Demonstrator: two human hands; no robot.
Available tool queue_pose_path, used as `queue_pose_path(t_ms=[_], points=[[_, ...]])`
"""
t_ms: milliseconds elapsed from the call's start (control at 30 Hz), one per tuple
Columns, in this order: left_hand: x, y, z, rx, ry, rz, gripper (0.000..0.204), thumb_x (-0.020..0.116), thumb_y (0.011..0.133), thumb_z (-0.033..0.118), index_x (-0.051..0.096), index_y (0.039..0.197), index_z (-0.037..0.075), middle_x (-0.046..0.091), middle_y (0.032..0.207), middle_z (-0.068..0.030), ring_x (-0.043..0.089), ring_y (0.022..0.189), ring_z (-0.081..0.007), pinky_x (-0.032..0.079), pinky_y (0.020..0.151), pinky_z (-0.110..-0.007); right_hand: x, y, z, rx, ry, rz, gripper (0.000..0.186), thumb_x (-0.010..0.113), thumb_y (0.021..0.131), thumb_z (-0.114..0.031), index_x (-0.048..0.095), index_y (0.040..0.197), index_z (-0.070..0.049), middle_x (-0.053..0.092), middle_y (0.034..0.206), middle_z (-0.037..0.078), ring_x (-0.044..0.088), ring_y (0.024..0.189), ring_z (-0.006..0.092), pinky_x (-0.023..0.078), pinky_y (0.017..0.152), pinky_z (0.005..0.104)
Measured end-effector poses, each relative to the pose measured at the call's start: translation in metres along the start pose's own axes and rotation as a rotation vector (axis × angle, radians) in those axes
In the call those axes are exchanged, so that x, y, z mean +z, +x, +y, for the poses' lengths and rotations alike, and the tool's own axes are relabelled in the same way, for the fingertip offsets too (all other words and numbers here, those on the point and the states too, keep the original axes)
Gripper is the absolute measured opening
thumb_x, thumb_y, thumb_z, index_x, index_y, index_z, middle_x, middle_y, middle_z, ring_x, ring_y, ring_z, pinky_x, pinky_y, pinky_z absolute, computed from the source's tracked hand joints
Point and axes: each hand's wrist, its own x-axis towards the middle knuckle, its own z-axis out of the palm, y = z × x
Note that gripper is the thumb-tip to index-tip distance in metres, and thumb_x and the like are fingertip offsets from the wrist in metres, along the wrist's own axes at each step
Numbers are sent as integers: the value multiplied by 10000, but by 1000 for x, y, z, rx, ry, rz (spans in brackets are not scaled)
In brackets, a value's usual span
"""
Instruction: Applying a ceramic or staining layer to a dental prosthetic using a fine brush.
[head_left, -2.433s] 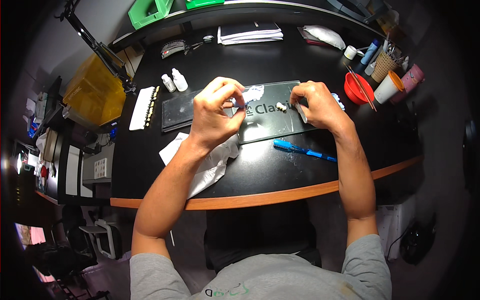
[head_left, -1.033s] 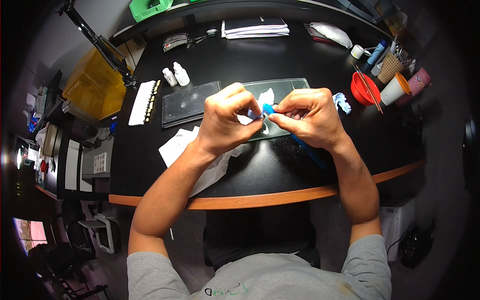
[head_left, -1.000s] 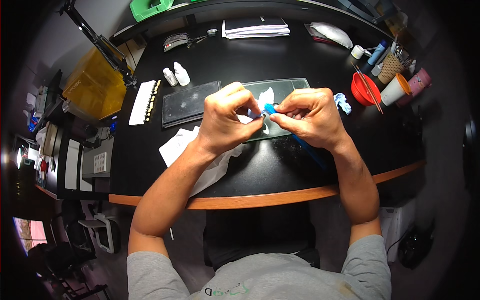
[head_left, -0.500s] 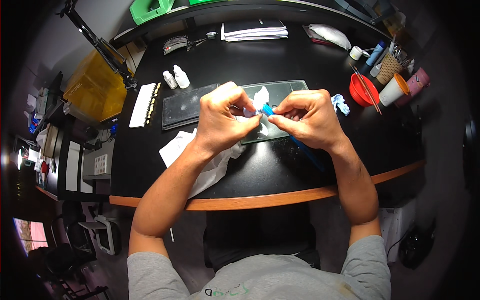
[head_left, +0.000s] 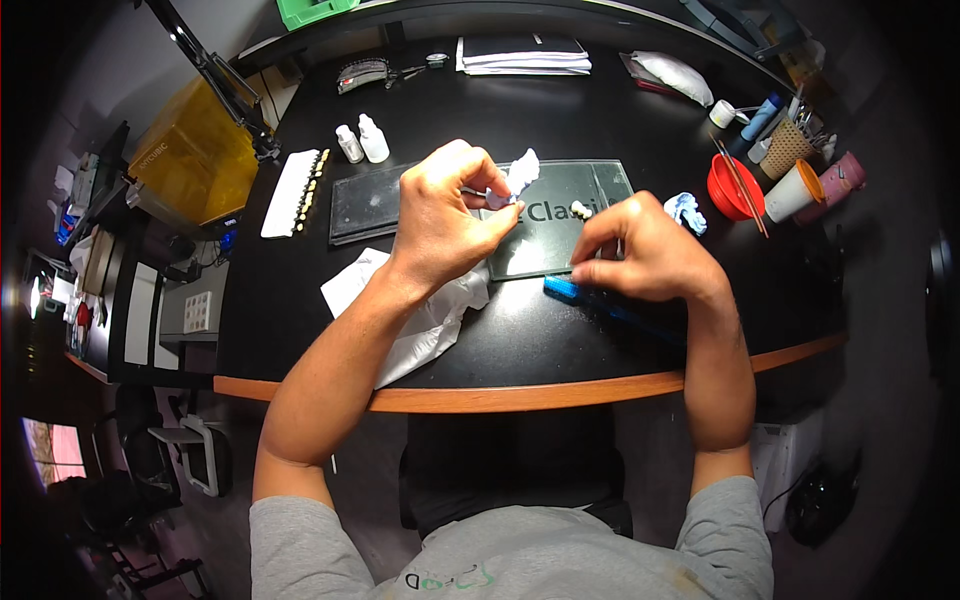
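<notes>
your left hand [head_left: 445,215] pinches a small white piece with tissue [head_left: 522,170] at frame centre; your right hand [head_left: 640,250] grips the blue tool [head_left: 562,289]; other white pieces [head_left: 580,209] wait on the glass slab [head_left: 560,225].

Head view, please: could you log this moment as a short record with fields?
Surface: black desk with wooden front edge
Left hand: pinching a small white crumpled wipe above the dark glass slab
Right hand: fingertips on a blue tool lying on the desk
Under left wrist: white tissue
Far right: red bowl, paper cup
Far left: two white dropper bottles
</notes>
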Motion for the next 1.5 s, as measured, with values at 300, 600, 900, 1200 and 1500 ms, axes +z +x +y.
queue_pose_path(t_ms=[300,600,900,1200,1500], points=[[3,0,2,34,-26,-41,174,846,765,-8,699,853,21,708,924,-89,751,863,-160,669,767,-302,9,16,32,54,-281,494,109,757,810,-60,791,898,-5,753,828,141,702,725,258,567,701,371],[2,2,11,-144,-193,-101,283,846,793,-7,664,1007,29,724,992,-101,749,923,-160,651,842,-293,13,14,37,105,-261,434,100,782,803,-69,801,894,-32,767,821,107,692,805,241,550,748,375],[0,3,0,-331,-620,-131,397,834,827,-32,588,1137,-7,734,1090,-151,730,938,-135,619,845,-259,10,17,28,-24,-53,790,54,809,816,-109,797,850,-70,755,793,50,658,719,121,485,624,276],[1,1,2,-359,-622,-238,339,810,875,-10,621,1156,-6,734,1167,-184,732,1005,-161,610,938,-299,20,18,21,-121,426,568,87,827,868,-132,808,923,-67,753,807,-10,590,706,15,411,609,201],[3,0,1,-366,-690,-276,336,807,873,-23,647,1169,-25,739,1098,-144,736,966,-157,620,908,-294,18,16,14,-99,372,466,121,829,861,-155,815,937,-62,759,821,-4,619,741,42,438,660,215]])
